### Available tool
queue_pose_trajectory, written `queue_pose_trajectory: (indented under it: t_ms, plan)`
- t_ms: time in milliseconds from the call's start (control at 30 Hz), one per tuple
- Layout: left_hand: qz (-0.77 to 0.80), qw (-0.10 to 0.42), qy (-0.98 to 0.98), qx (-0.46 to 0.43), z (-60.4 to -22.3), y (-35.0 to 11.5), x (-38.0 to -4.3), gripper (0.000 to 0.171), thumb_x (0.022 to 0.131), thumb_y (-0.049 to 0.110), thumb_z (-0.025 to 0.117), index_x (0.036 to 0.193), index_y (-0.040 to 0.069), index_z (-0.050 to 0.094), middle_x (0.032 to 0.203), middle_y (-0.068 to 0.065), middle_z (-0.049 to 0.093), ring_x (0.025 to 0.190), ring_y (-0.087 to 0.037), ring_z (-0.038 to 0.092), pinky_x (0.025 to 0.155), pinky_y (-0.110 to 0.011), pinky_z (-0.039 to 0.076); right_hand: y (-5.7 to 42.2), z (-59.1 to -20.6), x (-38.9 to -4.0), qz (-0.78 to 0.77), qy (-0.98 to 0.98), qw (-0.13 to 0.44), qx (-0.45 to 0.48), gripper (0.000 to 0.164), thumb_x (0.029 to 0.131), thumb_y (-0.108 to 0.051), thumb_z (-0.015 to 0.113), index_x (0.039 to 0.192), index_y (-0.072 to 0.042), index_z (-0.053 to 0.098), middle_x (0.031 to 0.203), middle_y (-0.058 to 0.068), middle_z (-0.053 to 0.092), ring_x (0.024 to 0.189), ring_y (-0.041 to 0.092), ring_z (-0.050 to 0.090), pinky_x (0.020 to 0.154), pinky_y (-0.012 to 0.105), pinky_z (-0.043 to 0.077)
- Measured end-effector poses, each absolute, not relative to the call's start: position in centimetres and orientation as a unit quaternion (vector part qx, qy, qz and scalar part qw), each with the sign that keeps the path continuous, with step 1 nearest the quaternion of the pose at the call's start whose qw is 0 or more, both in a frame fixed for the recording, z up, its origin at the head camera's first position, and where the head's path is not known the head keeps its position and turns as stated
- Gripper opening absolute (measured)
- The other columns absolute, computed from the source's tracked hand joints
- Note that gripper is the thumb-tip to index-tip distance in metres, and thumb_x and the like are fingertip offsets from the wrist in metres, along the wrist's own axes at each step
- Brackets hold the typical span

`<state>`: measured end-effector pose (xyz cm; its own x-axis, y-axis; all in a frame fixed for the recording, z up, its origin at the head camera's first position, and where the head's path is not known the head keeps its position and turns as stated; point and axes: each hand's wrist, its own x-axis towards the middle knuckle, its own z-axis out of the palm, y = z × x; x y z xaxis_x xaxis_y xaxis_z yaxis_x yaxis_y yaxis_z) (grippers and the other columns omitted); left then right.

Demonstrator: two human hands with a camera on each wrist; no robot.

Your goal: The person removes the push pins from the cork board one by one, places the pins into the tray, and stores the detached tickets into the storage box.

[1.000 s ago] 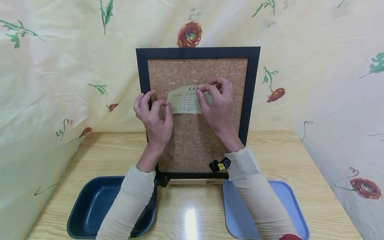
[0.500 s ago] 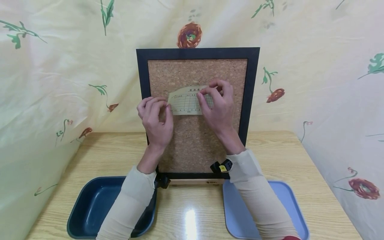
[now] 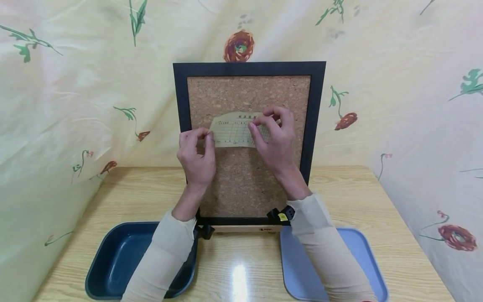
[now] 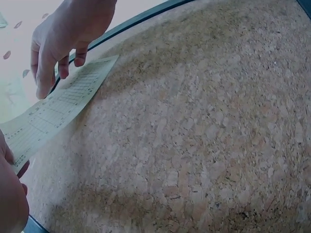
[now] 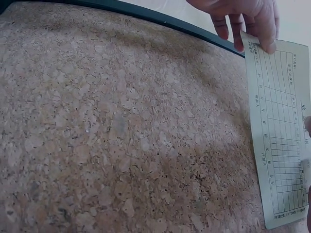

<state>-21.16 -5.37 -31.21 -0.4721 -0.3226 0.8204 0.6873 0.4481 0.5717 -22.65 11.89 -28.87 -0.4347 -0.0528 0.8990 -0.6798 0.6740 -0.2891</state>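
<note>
A pale green printed receipt slip point(image 3: 230, 131) lies across the upper middle of a black-framed cork board point(image 3: 241, 180), its upper edge curving. My left hand point(image 3: 198, 157) pinches its left end between thumb and forefinger, as the right wrist view also shows at the slip's corner point(image 5: 250, 41). Over the right part of the slip is my right hand point(image 3: 277, 142), thumb and forefinger tips meeting in front of the printed grid. I cannot tell whether they hold something small. That hand covers much of the slip's right end; in the left wrist view its fingers point(image 4: 46, 73) hang over the upper edge.
A dark blue basin point(image 3: 113, 260) stands at the left of the wooden table point(image 3: 222, 268), partly under the left sleeve. A light blue tray point(image 3: 302, 272) lies at the right under the right sleeve. Flower-patterned cloth point(image 3: 151, 84) hangs behind and beside the board.
My left hand's outer fingers, spread a second ago, have folded in beside the forefinger. The slip and my right hand have shifted slightly down; the right fingertips sit a little lower against the print.
</note>
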Motion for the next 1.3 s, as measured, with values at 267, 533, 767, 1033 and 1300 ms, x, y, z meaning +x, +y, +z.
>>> queue_pose_trajectory:
  t_ms: [267,533,767,1033,1300]
  plan:
    - [-0.546,0.462,-0.690,-0.110,-30.9,-5.5,-20.4,0.013,0.095,0.003,0.062,0.091,-0.009,0.069,0.086,-0.024,0.067,0.088,-0.032,0.059,0.080,-0.027,0.044,12.2,-28.9,-21.9,0.347,-0.773,0.472,0.243,0.018,0.094,-0.015,0.069,0.090,0.003,0.071,0.106,0.021,0.057,0.097,0.032,0.051,0.077,0.034,0.037]
    - [-0.556,0.460,-0.684,-0.103,-30.8,-5.7,-20.0,0.013,0.094,0.003,0.063,0.092,-0.008,0.069,0.087,-0.024,0.068,0.086,-0.031,0.058,0.078,-0.030,0.043,12.9,-29.5,-21.0,0.345,-0.789,0.456,0.225,0.019,0.095,-0.016,0.068,0.091,0.002,0.071,0.091,0.018,0.065,0.075,0.026,0.057,0.069,0.028,0.047]
    - [-0.564,0.456,-0.681,-0.098,-30.8,-6.1,-19.4,0.012,0.094,0.002,0.063,0.093,-0.009,0.068,0.091,-0.024,0.068,0.089,-0.031,0.059,0.079,-0.033,0.047,13.5,-30.0,-20.3,0.349,-0.789,0.457,0.219,0.015,0.093,-0.013,0.070,0.092,0.003,0.072,0.086,0.017,0.066,0.072,0.023,0.060,0.065,0.026,0.049]
    - [-0.565,0.456,-0.681,-0.094,-31.0,-6.5,-18.9,0.014,0.095,0.003,0.062,0.094,-0.010,0.068,0.089,-0.025,0.066,0.088,-0.026,0.056,0.082,-0.027,0.044,14.4,-30.9,-19.5,0.342,-0.794,0.454,0.214,0.013,0.092,-0.009,0.070,0.093,0.003,0.071,0.076,0.016,0.066,0.064,0.021,0.056,0.060,0.022,0.044]
    - [-0.570,0.457,-0.677,-0.092,-31.3,-7.1,-18.2,0.013,0.094,0.002,0.063,0.093,-0.011,0.067,0.084,-0.025,0.065,0.087,-0.014,0.051,0.080,-0.027,0.040,15.6,-32.1,-18.4,0.339,-0.797,0.450,0.219,0.008,0.089,-0.005,0.072,0.090,0.003,0.071,0.072,0.015,0.065,0.062,0.019,0.054,0.060,0.017,0.039]
